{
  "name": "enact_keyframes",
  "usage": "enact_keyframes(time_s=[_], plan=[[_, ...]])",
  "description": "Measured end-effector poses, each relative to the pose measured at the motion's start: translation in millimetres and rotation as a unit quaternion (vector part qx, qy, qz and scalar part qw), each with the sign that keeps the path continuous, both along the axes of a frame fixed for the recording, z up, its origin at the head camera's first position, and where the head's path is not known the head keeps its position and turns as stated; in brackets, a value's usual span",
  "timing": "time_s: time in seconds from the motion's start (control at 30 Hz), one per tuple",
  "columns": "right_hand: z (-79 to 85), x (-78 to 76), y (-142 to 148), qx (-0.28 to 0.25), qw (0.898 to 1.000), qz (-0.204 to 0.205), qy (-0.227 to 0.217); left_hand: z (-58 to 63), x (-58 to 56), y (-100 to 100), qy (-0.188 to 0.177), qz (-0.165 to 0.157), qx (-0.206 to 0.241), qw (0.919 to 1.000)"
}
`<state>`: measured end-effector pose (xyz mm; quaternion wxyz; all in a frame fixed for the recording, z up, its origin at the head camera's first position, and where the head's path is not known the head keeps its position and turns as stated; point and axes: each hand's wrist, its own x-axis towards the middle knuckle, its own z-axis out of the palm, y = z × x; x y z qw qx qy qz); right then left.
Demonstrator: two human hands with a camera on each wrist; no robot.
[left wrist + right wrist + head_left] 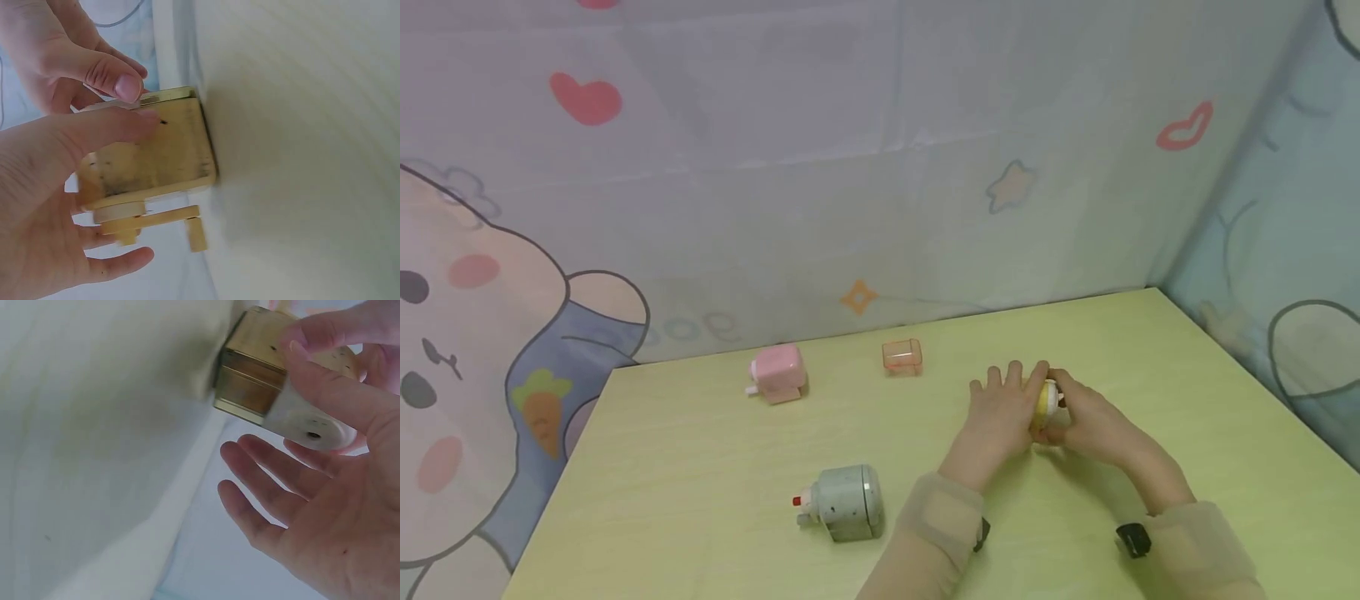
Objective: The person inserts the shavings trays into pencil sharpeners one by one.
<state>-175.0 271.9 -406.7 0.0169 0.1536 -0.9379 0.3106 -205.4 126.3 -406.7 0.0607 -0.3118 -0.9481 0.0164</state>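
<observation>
Left sleeve (940, 512), foreground; yellow hand-crank pencil sharpener (156, 156) held at the table (700, 467), right of centre.
Crank (165, 217) at left, scuffed yellow body, white front (292, 415) with dark pencil hole (314, 434) at right, transparent drawer (247, 390) below. Left hand (996, 417) grips the body, thumb across its side; right hand (1096, 422) touches it with the thumb, fingers loosely extended.

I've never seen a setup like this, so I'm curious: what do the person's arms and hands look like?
The left hand and right hand are bare, without gloves. The left sleeve and right sleeve are pale beige, each with a broad band near the wrist. A small black object shows by each wrist.
</observation>
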Motion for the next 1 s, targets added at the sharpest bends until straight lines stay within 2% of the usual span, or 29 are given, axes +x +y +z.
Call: enact_keyframes(time_s=[0.1, 0.3, 0.5, 0.6, 0.8, 1.0], plan=[[7.4, -3.2, -2.2, 0.008, 1.0, 0.006, 0.015, 6.5, -0.6, -3.3, 0.018, 0.003, -0.004, 0.9998], [30.3, -2.6, -10.8, 0.038, 0.997, 0.024, 0.056, 29.3, 5.7, -12.7, 0.058, 0.003, -0.004, 0.9983], [54.8, -2.1, -25.8, 0.046, 0.987, 0.061, 0.143, 65.8, 19.1, -25.0, 0.117, 0.013, -0.01, 0.993], [65.7, -0.1, -37.2, 0.044, 0.981, 0.072, 0.172, 81.3, 25.4, -37.4, 0.123, 0.019, -0.018, 0.9921], [77.1, -2.4, -58.8, 0.031, 0.974, 0.099, 0.201, 91.6, 25.7, -68.6, 0.123, 0.017, -0.005, 0.9923], [76.9, -14.0, -89.5, 0.031, 0.973, 0.121, 0.196, 100.8, 19.3, -110.8, 0.081, 0.025, -0.015, 0.9963]])
